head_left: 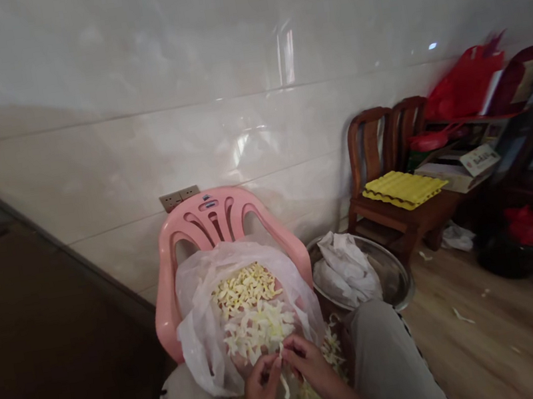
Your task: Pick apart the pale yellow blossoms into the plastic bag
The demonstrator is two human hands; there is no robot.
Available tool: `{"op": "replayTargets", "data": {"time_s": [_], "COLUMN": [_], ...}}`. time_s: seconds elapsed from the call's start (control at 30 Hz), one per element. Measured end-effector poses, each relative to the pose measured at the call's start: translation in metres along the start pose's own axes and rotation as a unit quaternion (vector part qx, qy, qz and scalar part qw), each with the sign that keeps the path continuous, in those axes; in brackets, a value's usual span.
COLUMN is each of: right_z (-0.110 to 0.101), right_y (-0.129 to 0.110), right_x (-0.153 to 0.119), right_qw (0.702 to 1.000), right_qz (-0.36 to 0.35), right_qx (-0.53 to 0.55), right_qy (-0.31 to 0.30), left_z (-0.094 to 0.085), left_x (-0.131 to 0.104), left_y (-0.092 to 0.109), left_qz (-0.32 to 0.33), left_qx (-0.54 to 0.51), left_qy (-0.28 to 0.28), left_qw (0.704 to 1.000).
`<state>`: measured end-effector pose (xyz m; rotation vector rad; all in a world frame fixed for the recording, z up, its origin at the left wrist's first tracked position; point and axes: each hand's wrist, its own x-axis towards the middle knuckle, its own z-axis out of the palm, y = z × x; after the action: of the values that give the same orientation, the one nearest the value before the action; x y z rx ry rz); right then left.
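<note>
My left hand (263, 385) and my right hand (310, 362) meet fingertip to fingertip, low in the middle of the head view. Pinched between them is a slender white flower (285, 386), one pale strip hanging below the fingers. Just beyond lies a pile of white flowers (257, 329) with long thin petals. Behind that pile is a second heap of small yellowish pieces (246, 288), perhaps flower centres or buds. Both piles rest in a spread translucent plastic bag (201, 334) on the seat of a pink plastic chair (165, 306).
A metal basin (392, 267) holding a whitish bag (346, 271) stands right of the chair. Farther right, a wooden chair (374, 209) carries yellow egg trays (404, 189). More flowers (332, 351) lie below my right hand. A dark panel (58, 354) borders the left.
</note>
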<state>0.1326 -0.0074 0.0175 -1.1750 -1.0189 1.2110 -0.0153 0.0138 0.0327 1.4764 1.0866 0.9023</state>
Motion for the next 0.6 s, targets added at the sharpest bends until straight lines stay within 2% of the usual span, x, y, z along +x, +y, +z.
{"op": "replayTargets", "data": {"time_s": [0.33, 0.6], "right_z": [0.0, 0.001], "right_y": [-0.002, 0.006], "right_x": [-0.001, -0.003], "right_qw": [1.0, 0.999], "right_qz": [-0.009, -0.01], "right_qx": [-0.014, -0.027], "right_qy": [-0.002, -0.02], "left_z": [0.0, -0.005], "left_x": [-0.003, -0.002], "left_y": [0.01, -0.004], "left_qz": [-0.003, 0.02], "left_qx": [-0.003, 0.076], "left_qy": [-0.003, 0.015], "left_qw": [1.0, 0.997]}}
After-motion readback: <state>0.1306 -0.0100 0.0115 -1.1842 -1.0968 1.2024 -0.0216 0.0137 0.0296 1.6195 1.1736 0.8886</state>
